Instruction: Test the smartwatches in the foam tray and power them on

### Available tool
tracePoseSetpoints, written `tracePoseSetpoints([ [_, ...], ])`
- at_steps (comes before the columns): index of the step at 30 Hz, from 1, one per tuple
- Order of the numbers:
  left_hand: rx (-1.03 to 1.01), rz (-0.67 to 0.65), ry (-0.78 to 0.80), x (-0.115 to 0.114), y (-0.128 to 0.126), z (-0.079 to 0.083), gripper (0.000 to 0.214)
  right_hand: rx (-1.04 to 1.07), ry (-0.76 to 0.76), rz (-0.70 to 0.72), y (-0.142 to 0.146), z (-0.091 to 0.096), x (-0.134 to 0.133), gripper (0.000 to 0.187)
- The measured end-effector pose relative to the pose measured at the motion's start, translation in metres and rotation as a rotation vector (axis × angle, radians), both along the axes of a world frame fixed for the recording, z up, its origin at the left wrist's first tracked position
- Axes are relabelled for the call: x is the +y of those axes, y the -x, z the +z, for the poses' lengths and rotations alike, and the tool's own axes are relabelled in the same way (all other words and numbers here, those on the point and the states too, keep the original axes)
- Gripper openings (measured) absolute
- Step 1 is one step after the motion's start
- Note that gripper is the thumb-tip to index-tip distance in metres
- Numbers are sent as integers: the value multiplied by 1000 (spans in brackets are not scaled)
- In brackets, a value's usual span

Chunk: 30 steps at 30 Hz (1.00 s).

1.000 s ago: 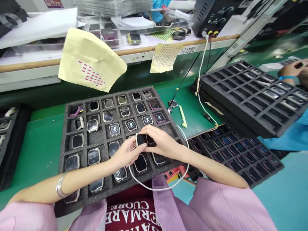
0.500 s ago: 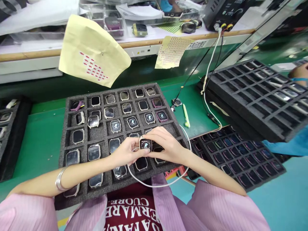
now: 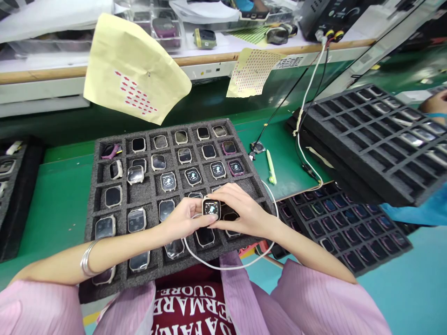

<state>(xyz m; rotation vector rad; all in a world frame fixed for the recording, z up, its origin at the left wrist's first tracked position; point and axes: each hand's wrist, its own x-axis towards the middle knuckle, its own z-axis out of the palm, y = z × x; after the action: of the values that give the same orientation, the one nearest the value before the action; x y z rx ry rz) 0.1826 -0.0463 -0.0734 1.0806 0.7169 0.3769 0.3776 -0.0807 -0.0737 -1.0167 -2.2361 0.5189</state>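
Observation:
Both my hands meet over the near right part of a black foam tray (image 3: pixel 96 195) that holds several smartwatch bodies in its cells. My left hand (image 3: pixel 181 221) and my right hand (image 3: pixel 240 211) pinch one light-cased smartwatch (image 3: pixel 211 208) between their fingertips. Its screen is lit and faces up. A white cable (image 3: pixel 223 266) loops from under my hands towards my lap and back up along the tray's right side. Watches in the row just beyond my hands also show lit dials.
A green pen (image 3: pixel 270 166) and a small round charger puck (image 3: pixel 257 147) lie on the green mat right of the tray. Stacked black foam trays (image 3: pixel 370 139) rise at the right, another tray (image 3: pixel 349 228) below them. Another person's hand (image 3: pixel 435 101) shows at far right. Yellow sticker sheets (image 3: pixel 136 70) hang from the shelf.
The watch in my hands had a dark screen a second ago; its screen is now lit. My hands have stayed in place over the tray; the view shifted slightly.

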Motion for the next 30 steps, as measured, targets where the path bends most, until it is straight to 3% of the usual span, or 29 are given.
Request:
tracePoseSetpoints([
  [5, 7, -60, -91, -2, 1, -9, 33, -28, 71, -20, -10, 15, 1, 42],
  [9, 67, -124, -70, -3, 1, -11, 42, 40, 93, -139, -49, 27, 8, 45],
  [12, 61, -124, -84, -3, 1, -14, 37, -121, 132, -221, -80, 22, 9, 40],
  [15, 19, -142, -75, -3, -1, -14, 35, -332, 167, -218, -92, 18, 3, 44],
  [19, 19, -109, -27, -3, -1, -3, 36, -446, 47, -215, -75, 31, -1, 42],
  [21, 43, -64, -5, -3, 1, 4, 38, -489, 37, -124, -56, 38, 5, 35],
  [25, 99, -10, -5, -5, 12, 10, 41, -678, 106, 49, -27, 36, 27, 40],
  [30, 148, -54, 8, -2, 25, 6, 46, -649, 107, 80, -27, 34, 38, 38],
])
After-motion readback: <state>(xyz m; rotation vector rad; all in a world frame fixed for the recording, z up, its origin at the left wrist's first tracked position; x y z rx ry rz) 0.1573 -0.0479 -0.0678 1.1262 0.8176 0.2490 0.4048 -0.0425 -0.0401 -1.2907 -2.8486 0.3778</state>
